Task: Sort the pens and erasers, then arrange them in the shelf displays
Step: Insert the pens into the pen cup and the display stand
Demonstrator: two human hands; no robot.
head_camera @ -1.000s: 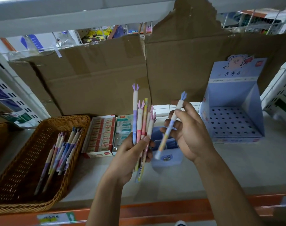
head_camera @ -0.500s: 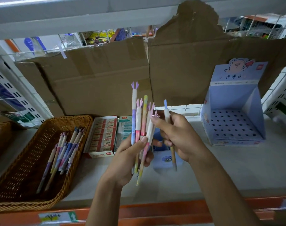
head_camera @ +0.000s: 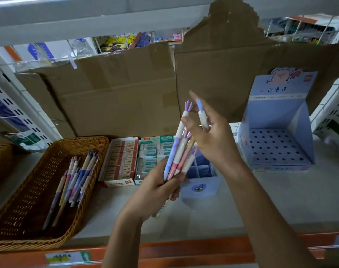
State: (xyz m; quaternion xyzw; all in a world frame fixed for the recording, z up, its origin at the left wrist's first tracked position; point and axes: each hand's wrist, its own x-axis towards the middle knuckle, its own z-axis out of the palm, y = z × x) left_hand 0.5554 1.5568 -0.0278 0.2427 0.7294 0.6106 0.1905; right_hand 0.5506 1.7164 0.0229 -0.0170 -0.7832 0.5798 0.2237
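**Pens bunched in one hand, one held apart to sort**

The left hand (head_camera: 155, 190) is wrapped tight around a bundle of slim pastel pens with tufted tops (head_camera: 179, 157). Their tips point down and their tops fan upward, which leaves the colours readable at a glance. The right hand (head_camera: 215, 140) pinches a white pen with a blue tufted top (head_camera: 202, 118) between thumb and fingers. It holds this pen upright just beside the bundle's tallest, purple-topped pen (head_camera: 188, 106). A fingertip seems to touch that one too, though I cannot tell whether it is gripped. Holding the blue one apart looks like comparing it with the rest before choosing its place.

More loose pens (head_camera: 75, 176) lie in the brown woven wicker basket (head_camera: 91, 141) at the left of the grey shelf (head_camera: 280, 200), well apart from the hands. Between basket and hands stand red-and-white eraser boxes (head_camera: 123, 161) and green-and-white eraser boxes (head_camera: 155, 151), side by side. Below the hands sits a small pale-blue divided pen box (head_camera: 209, 182). To the right stands a pale-blue cardboard display stand with a perforated floor (head_camera: 277, 147), its holes apparently meant to take pens upright. The sorting seems midway.
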